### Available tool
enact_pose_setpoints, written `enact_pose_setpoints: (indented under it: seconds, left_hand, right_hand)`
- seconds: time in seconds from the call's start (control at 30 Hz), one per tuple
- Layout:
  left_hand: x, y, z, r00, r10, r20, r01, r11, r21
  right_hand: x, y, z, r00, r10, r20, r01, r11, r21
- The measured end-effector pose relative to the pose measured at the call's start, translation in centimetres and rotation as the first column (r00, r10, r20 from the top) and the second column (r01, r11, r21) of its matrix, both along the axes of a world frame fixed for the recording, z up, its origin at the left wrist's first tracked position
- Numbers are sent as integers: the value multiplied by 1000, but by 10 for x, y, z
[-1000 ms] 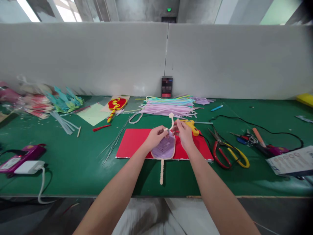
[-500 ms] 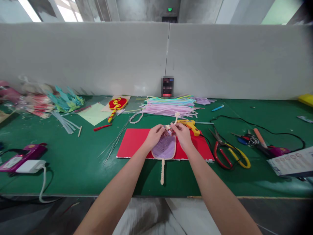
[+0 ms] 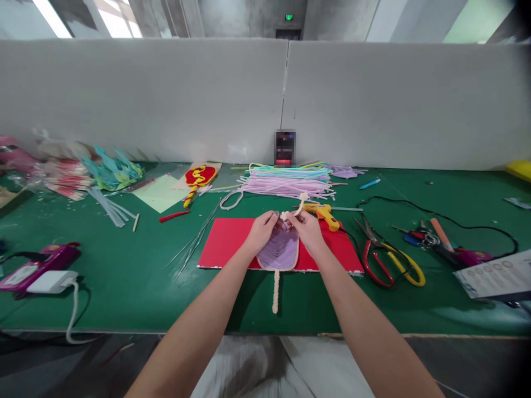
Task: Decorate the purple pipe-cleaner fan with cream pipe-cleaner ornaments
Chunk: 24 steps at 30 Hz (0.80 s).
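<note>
A purple fan-shaped piece [image 3: 279,251] with a cream edge lies on the red board [image 3: 228,237], its cream twisted handle [image 3: 276,293] pointing toward me. Over its far end, my left hand [image 3: 264,228] and my right hand [image 3: 307,228] meet with fingers closed. Between them they pinch a cream pipe cleaner [image 3: 301,203] that is partly bent into small curls. Its free end sticks up beyond my right fingers and has a curled tip. My fingertips hide part of the curls and the fan's top edge. Just beyond my right hand lies a yellow glue gun [image 3: 327,214].
Pink and blue pipe cleaners [image 3: 286,182] lie in a pile behind, before a propped phone [image 3: 284,148]. Red-and-yellow-handled scissors [image 3: 385,254] and keys [image 3: 423,236] are on the right. A red-and-yellow fan [image 3: 199,179], wires [image 3: 194,243] and a purple power strip [image 3: 45,262] are leftward.
The free end of the cream pipe cleaner has tipped slightly to the right. My right fingers have shifted a little on it; my left hand stays nearly in place.
</note>
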<state>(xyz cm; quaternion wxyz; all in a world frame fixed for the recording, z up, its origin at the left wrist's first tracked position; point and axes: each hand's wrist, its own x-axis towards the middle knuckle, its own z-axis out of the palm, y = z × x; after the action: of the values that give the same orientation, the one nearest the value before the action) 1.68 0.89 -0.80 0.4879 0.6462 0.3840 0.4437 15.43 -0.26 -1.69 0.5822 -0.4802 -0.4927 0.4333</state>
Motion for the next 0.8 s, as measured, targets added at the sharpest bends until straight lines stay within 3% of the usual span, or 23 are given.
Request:
enact_pose_setpoints:
  seconds: [0.2, 0.43, 0.7, 0.8]
  left_hand:
    - [-2, -3, 2, 992, 35, -118, -31, 999, 38]
    - [0, -5, 3, 989, 81, -121, -71, 993, 91]
    - [-2, 0, 1, 998, 23, -67, -24, 1000, -17]
    - [-2, 0, 1, 997, 24, -77, -24, 1000, -5]
  right_hand:
    - [-1, 0, -1, 1000, -12, -18, 12, 1000, -9]
    - [-4, -2, 0, 998, -31, -48, 30, 999, -20]
    - [-3, 0, 3, 988, 16, -154, -29, 996, -80]
    - [-2, -1, 3, 992, 21, -126, -29, 998, -64]
